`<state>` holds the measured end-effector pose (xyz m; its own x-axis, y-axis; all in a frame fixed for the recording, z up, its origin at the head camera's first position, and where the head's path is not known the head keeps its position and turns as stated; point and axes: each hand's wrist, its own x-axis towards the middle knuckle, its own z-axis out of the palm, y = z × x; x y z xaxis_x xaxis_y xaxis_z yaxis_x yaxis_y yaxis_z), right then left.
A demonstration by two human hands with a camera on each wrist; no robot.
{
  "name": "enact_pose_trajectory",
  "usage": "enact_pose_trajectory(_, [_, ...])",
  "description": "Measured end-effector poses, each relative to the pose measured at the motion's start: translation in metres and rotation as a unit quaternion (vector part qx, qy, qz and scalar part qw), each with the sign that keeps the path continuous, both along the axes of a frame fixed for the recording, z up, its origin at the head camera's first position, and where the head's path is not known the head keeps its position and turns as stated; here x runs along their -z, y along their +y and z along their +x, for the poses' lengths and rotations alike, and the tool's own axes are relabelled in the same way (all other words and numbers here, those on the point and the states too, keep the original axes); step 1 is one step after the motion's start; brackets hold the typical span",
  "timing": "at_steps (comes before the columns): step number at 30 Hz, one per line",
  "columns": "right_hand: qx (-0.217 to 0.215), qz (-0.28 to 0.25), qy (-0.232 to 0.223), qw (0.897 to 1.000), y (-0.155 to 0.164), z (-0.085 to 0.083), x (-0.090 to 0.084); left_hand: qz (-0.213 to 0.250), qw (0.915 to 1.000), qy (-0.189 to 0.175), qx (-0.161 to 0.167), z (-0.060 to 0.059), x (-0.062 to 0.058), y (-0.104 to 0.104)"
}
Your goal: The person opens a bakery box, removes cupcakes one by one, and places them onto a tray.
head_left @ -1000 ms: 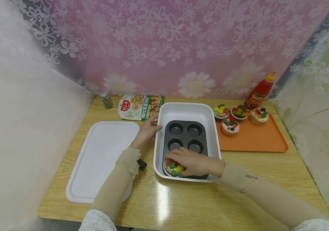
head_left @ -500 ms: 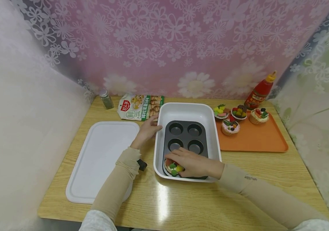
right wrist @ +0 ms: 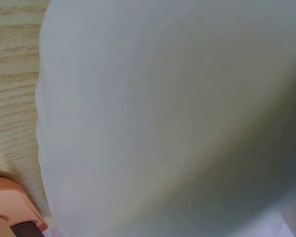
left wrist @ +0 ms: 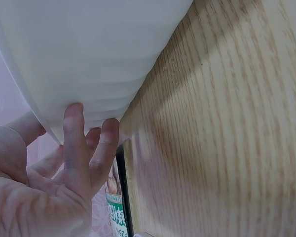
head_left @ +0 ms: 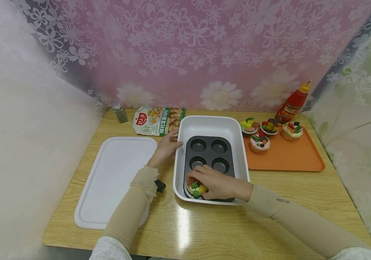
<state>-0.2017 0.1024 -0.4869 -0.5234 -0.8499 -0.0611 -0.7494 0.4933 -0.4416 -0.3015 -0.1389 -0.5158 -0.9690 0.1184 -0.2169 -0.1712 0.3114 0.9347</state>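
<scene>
Right hand [head_left: 216, 183] curled over a toy cupcake [head_left: 196, 188], fingers closed round it, cupcake sitting at the 7 o'clock corner of the dark muffin tin [head_left: 209, 156] inside the white baking dish [head_left: 211, 124]. Left hand [head_left: 166, 146] at 9 o'clock of the dish, straight fingers [left wrist: 74, 143] pressed flat against its outer wall. Four more cupcakes [head_left: 259, 142] on the orange tray [head_left: 286, 157] at 3 o'clock; white lid [head_left: 114, 180] farther out at 9 o'clock.
</scene>
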Motion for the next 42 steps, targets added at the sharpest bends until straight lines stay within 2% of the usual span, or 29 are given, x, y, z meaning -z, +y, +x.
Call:
enact_pose_trajectory(10, [0.0,-0.019,-0.001,1.0,0.001,-0.001,-0.001,-0.009,1.0,-0.001,0.001,0.001,0.0,-0.001])
enact_pose_trajectory(16, [0.018,-0.014,-0.016,1.0,0.003,-0.001,-0.008,-0.004,1.0,0.001,0.0,0.0,0.001,-0.001])
enact_pose_trajectory(24, [0.07,-0.032,-0.038,0.996,0.013,-0.004,-0.024,0.002,1.0,0.004,-0.002,0.0,0.001,0.001])
enact_pose_trajectory(29, [0.111,-0.054,-0.008,0.992,0.023,-0.01,-0.031,0.001,1.0,0.0,-0.003,0.0,0.002,0.0])
enact_pose_trajectory(35, [0.166,-0.09,0.012,0.982,0.036,-0.021,-0.039,-0.002,1.0,0.001,-0.003,0.0,0.002,-0.001])
enact_pose_trajectory(42, [0.216,-0.093,0.04,0.971,0.061,-0.034,-0.046,-0.005,1.0,0.003,0.0,0.001,0.001,0.0])
